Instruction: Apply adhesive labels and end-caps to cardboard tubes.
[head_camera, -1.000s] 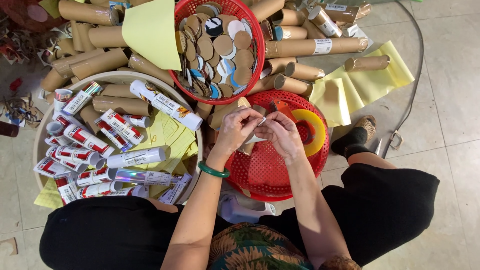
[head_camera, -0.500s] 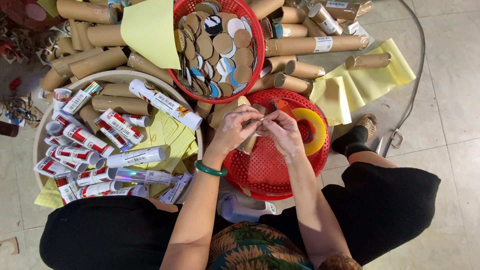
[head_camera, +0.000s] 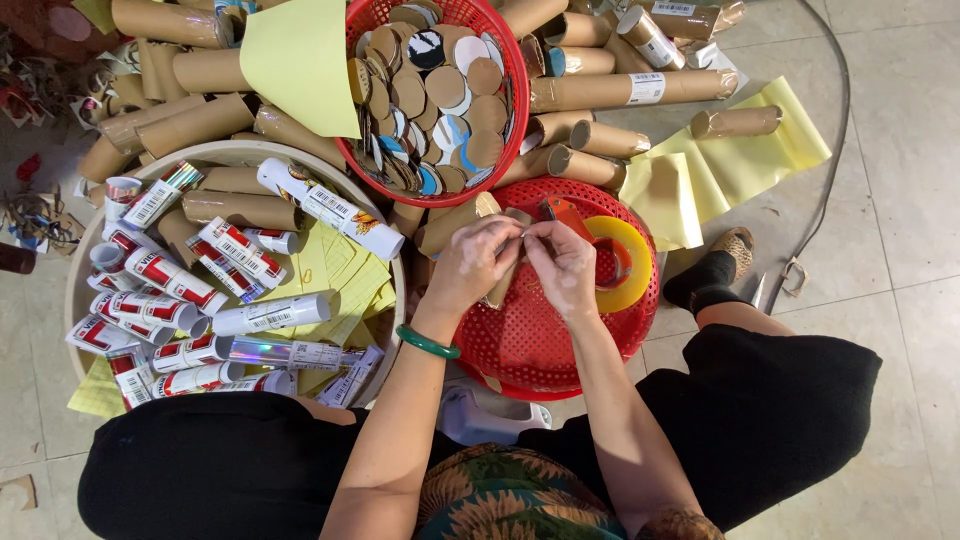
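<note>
Cardboard tube (head_camera: 503, 283) between left hand (head_camera: 473, 264) and right hand (head_camera: 563, 266), over red basket (head_camera: 520, 345)

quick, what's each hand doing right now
Left hand: closed on a brown cardboard tube above the red basket.
Right hand: fingers pinched at the tube's top end.

Bright, even light from above, soft w/ no hard shadows; faint shade under the red basket (head_camera: 560, 350) rim. Slight sheen on the pale floor tiles (head_camera: 900, 150) at right. Sharp focus throughout, colours vivid. Both hands (head_camera: 520, 265) crisp, no motion blur. Mild wide-angle bend at the edges.
</note>
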